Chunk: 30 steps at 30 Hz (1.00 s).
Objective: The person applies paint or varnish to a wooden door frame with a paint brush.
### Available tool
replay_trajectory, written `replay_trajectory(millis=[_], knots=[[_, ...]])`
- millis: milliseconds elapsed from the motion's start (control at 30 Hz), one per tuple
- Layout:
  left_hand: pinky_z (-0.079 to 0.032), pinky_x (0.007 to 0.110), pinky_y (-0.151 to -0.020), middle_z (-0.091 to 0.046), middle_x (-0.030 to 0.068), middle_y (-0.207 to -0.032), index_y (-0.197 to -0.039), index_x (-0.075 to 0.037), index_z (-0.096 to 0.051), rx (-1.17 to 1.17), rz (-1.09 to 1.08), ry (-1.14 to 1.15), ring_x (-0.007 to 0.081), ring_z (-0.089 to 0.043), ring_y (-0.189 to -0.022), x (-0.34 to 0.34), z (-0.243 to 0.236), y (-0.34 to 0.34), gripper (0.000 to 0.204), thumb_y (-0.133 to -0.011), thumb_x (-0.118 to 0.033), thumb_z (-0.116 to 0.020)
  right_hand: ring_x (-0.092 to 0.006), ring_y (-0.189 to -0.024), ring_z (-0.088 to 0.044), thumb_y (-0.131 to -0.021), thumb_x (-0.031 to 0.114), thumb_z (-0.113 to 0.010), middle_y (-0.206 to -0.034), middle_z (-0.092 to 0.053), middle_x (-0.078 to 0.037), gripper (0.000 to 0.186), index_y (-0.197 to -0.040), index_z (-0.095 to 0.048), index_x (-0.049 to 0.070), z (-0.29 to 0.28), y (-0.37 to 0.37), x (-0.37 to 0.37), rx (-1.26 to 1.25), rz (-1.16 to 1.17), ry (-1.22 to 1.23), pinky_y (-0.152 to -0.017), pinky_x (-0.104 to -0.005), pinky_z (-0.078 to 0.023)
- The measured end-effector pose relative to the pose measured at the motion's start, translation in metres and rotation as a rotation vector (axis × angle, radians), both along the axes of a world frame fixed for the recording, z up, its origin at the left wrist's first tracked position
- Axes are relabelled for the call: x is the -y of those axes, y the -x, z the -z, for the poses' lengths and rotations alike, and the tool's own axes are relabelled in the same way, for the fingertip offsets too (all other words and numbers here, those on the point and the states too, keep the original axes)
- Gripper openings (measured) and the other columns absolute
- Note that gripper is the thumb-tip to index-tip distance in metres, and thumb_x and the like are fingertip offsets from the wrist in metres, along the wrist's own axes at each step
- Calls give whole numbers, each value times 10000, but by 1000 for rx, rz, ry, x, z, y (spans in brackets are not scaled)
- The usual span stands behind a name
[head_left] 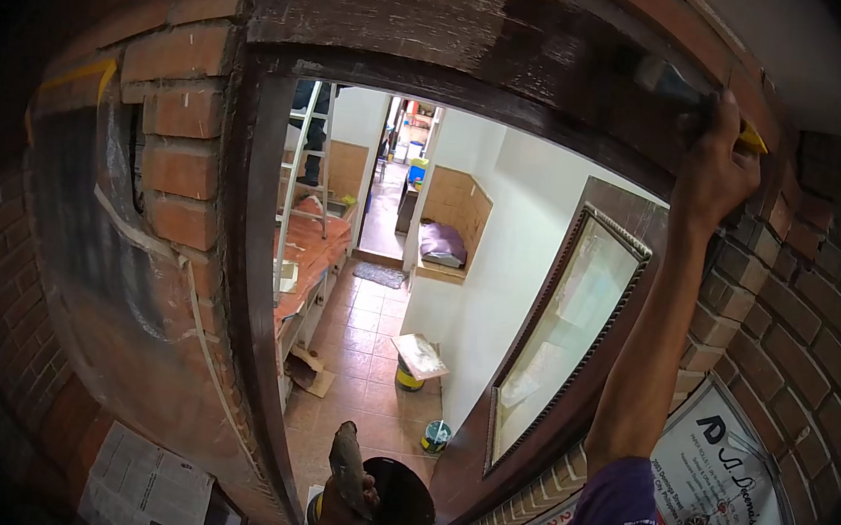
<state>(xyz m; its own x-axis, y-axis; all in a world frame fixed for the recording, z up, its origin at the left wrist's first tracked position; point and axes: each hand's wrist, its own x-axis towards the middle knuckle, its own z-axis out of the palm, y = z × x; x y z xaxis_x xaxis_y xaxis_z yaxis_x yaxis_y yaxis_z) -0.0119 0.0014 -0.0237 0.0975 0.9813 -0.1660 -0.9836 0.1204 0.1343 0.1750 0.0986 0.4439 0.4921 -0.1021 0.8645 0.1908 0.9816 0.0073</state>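
My right hand [720, 174] is raised at the upper right, closed round a paintbrush [681, 90] with yellow showing at its end. The bristle end is blurred against the dark brown wooden lintel [402, 21] of the doorway. A darker, wet-looking patch [550, 44] covers the wood left of the brush. Low in the middle, my left hand [368, 498] grips the rim of a black round container [410, 497]. A flat grey-brown piece [348, 466] stands up by that hand; I cannot make out its kind. The container's inside looks dark.
Brick walls flank the doorway. A door with a glass panel [570, 326] stands at the right. Beyond lie a white ladder [299, 167] with a person's legs, a covered counter [315, 263], a bucket with a board [420, 358] and a paint can [436, 436]. A calendar [722, 479] hangs lower right.
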Motion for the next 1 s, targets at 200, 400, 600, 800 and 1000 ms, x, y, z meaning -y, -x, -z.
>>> replay_trajectory(millis=[200,400,600,800,1000], knots=[[-443,301,-542,-510,92,-693,-869,-65,-428,-62,-10,-10,180,-493,-538,0,2,1,232,-774,-275,-444,-45,-503,-482,-779,223,-577,-613,-523,-1,200,-681,-546,50,7,44,-9,207,-182,13,-440,-170,-379],[-443,303,-554,-511,87,-722,-892,-52,-425,-36,-48,-15,179,-497,-559,6,7,7,243,-788,-271,-434,-30,-483,-404,-790,265,-562,-530,-481,29,272,-626,-550,49,4,2,-6,56,205,31,-439,-189,-320],[-440,341,-650,-533,129,-808,-1010,-55,-423,32,5,-139,230,-530,-665,0,18,9,383,-750,-333,-468,-47,-522,-514,-799,217,-557,-577,-558,-11,202,-748,-577,22,28,3,8,166,443,-58,-466,-183,-403],[-453,311,-556,-516,106,-742,-933,-58,-414,-28,-63,-60,196,-505,-572,0,9,4,260,-803,-283,-420,-59,-539,-524,-784,212,-575,-577,-561,-33,201,-785,-574,12,47,54,3,336,140,-38,-487,-179,-407],[-463,312,-580,-521,112,-746,-916,-45,-437,106,-13,-72,207,-507,-564,5,0,1,301,-804,-323,-423,-46,-548,-513,-786,208,-574,-595,-561,-14,190,-793,-577,18,48,56,-9,294,135,-84,-502,-173,-406]])
